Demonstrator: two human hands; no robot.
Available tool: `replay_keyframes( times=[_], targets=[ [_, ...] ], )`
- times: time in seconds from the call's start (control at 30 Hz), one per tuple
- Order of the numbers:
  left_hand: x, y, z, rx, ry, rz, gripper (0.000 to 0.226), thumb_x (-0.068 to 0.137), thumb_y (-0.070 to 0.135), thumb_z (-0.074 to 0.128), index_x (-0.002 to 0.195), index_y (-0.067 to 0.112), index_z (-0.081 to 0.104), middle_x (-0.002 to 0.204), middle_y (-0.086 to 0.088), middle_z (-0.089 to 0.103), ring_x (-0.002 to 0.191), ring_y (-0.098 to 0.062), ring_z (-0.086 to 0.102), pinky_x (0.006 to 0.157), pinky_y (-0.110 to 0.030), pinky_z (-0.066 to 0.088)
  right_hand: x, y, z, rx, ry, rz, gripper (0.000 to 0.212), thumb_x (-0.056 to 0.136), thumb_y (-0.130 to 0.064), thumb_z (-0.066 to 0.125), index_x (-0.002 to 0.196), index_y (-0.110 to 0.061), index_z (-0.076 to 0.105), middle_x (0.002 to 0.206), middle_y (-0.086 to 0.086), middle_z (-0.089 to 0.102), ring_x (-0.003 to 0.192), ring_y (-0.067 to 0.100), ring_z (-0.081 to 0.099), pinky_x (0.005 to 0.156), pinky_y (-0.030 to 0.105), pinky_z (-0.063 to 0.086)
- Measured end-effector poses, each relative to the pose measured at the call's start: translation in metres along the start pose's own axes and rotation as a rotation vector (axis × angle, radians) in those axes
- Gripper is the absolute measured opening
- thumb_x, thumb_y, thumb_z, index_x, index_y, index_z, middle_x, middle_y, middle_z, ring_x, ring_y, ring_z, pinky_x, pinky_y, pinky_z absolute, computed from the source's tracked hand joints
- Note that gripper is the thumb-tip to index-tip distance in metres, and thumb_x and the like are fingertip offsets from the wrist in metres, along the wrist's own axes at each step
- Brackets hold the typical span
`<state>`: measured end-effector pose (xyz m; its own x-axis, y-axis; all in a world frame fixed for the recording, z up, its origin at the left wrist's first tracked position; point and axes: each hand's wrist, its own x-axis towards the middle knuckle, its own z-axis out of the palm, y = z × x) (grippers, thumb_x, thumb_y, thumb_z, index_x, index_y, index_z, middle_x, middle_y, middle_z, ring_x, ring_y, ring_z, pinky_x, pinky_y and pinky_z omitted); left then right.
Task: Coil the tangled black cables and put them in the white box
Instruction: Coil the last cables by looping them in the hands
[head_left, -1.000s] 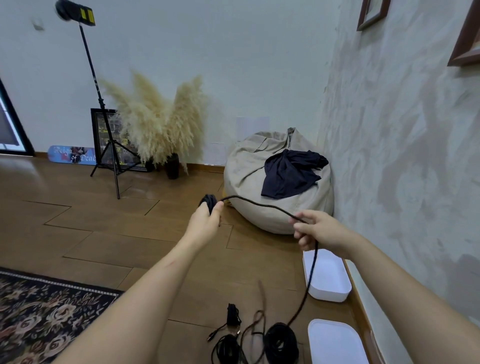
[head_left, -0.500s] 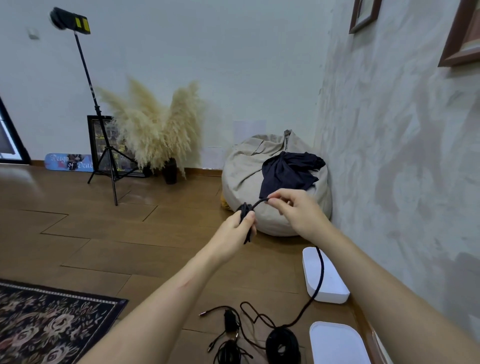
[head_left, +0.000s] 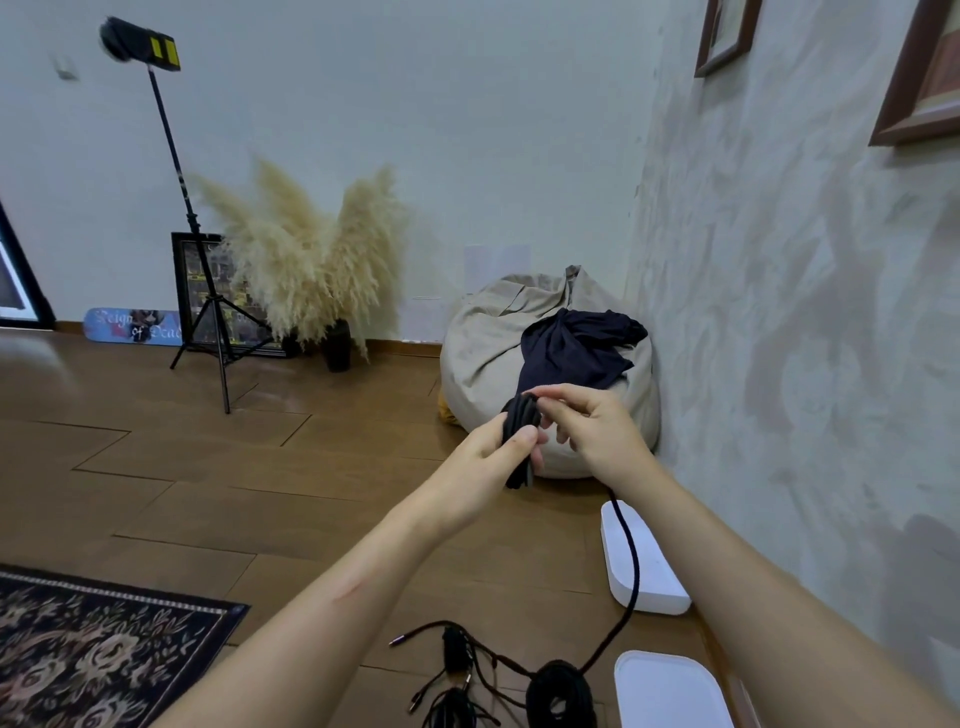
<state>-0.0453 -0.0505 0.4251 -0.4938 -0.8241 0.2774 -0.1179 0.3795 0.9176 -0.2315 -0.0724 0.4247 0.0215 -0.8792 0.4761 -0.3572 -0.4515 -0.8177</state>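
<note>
My left hand (head_left: 491, 454) grips a small bundle of coiled black cable (head_left: 519, 441) held up in front of me. My right hand (head_left: 589, 428) pinches the same cable at the top of the bundle. From under my right hand the cable's loose run (head_left: 631, 566) hangs down, crosses a white box (head_left: 654, 582) by the wall and ends near a wound black coil (head_left: 561, 693) on the floor. More tangled black cables (head_left: 457, 670) lie left of that coil. A second white piece, box or lid (head_left: 670, 693), lies at the bottom right.
A beige beanbag (head_left: 493, 338) with a dark cloth (head_left: 571, 348) on it sits in the corner behind my hands. A light stand (head_left: 208, 306), pampas grass in a vase (head_left: 311, 260) and a patterned rug (head_left: 93, 649) stand to the left. The wall runs close on the right.
My hands have come together: the right hand brought the cable over to the left hand's bundle, adding a loop. The slack on the floor was drawn up and the view tilted down.
</note>
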Motion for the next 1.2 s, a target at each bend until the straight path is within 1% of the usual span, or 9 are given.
replay_keyframes(
  times=[0.1,0.27,0.4,0.67,0.73,0.87,0.97,1.07,1.2],
  targets=[
    [0.0,0.003,-0.002,-0.001,-0.008,0.032,0.045,0.1,0.043,0.05,0.111,0.0,0.061,0.095,0.011,0.065,0.099,-0.006,0.061,0.097,-0.035,0.049,-0.005,-0.001,0.007,-0.028,-0.01,-0.011,0.033,0.106,-0.012,0.052,0.109,-0.04,0.069,0.071,-0.023,0.066,0.062,-0.001,0.051,0.066,0.017,0.046],
    [0.002,0.005,-0.007,-0.022,0.006,0.05,0.016,0.106,0.006,0.05,0.118,-0.002,0.057,0.097,-0.003,0.064,0.09,-0.003,0.063,0.083,-0.018,0.049,-0.014,0.001,0.026,-0.074,-0.102,0.066,0.037,0.109,-0.009,0.042,0.13,-0.03,0.064,0.083,-0.026,0.069,0.076,-0.007,0.062,0.071,0.013,0.045],
    [0.004,0.006,-0.012,-0.092,0.039,0.033,0.019,0.106,0.008,0.05,0.121,-0.001,0.056,0.095,-0.001,0.064,0.085,-0.007,0.063,0.078,-0.022,0.05,-0.019,0.015,0.038,-0.289,-0.145,0.1,0.05,0.105,-0.013,0.04,0.096,-0.059,0.055,0.088,-0.01,0.069,0.067,0.013,0.061,0.065,0.034,0.05],
    [0.011,-0.005,-0.011,-0.139,0.09,-0.036,0.022,0.107,0.015,0.05,0.125,0.003,0.056,0.089,0.001,0.067,0.076,-0.008,0.064,0.07,-0.021,0.05,-0.019,0.012,0.054,-0.324,-0.212,0.3,0.022,0.106,-0.018,0.04,0.095,-0.029,0.056,0.075,-0.003,0.069,0.061,0.015,0.061,0.063,0.031,0.056],
    [0.013,-0.009,-0.01,-0.149,0.121,-0.038,0.02,0.107,0.015,0.05,0.123,0.005,0.057,0.092,0.0,0.068,0.083,-0.011,0.064,0.077,-0.024,0.052,-0.022,0.008,0.054,-0.324,-0.236,0.289,0.028,0.105,-0.016,0.038,0.09,-0.031,0.055,0.078,-0.002,0.071,0.062,0.017,0.063,0.061,0.03,0.053],
    [0.019,-0.017,-0.007,-0.171,0.265,-0.055,0.012,0.107,0.021,0.051,0.115,0.018,0.06,0.094,0.005,0.068,0.097,-0.013,0.063,0.096,-0.036,0.049,-0.029,0.004,0.061,-0.275,-0.295,0.265,0.022,0.107,-0.018,0.033,0.108,-0.026,0.053,0.083,0.005,0.074,0.059,0.016,0.063,0.057,0.029,0.051],
    [0.025,-0.023,-0.006,-0.234,0.361,-0.08,0.013,0.1,0.034,0.056,0.1,0.024,0.064,0.099,0.0,0.068,0.101,-0.018,0.062,0.099,-0.041,0.048,-0.03,0.004,0.064,-0.25,-0.333,0.288,0.022,0.109,-0.022,0.032,0.115,-0.018,0.053,0.081,0.006,0.072,0.06,0.017,0.061,0.056,0.028,0.05],
    [0.029,-0.029,-0.009,-0.317,0.43,-0.124,0.015,0.105,0.026,0.056,0.093,0.021,0.064,0.097,-0.005,0.068,0.1,-0.022,0.062,0.104,-0.049,0.047,-0.033,0.003,0.066,-0.24,-0.395,0.322,0.022,0.109,-0.021,0.033,0.117,-0.015,0.052,0.08,0.005,0.071,0.059,0.016,0.059,0.056,0.026,0.048],
    [0.032,-0.04,-0.01,-0.204,0.46,-0.133,0.011,0.106,0.023,0.053,0.109,0.016,0.061,0.105,-0.007,0.068,0.102,-0.02,0.064,0.096,-0.037,0.05,-0.033,0.0,0.067,-0.352,-0.483,0.287,0.02,0.108,-0.02,0.037,0.099,-0.017,0.055,0.081,0.003,0.074,0.058,0.012,0.059,0.064,0.03,0.051]
  ],
)
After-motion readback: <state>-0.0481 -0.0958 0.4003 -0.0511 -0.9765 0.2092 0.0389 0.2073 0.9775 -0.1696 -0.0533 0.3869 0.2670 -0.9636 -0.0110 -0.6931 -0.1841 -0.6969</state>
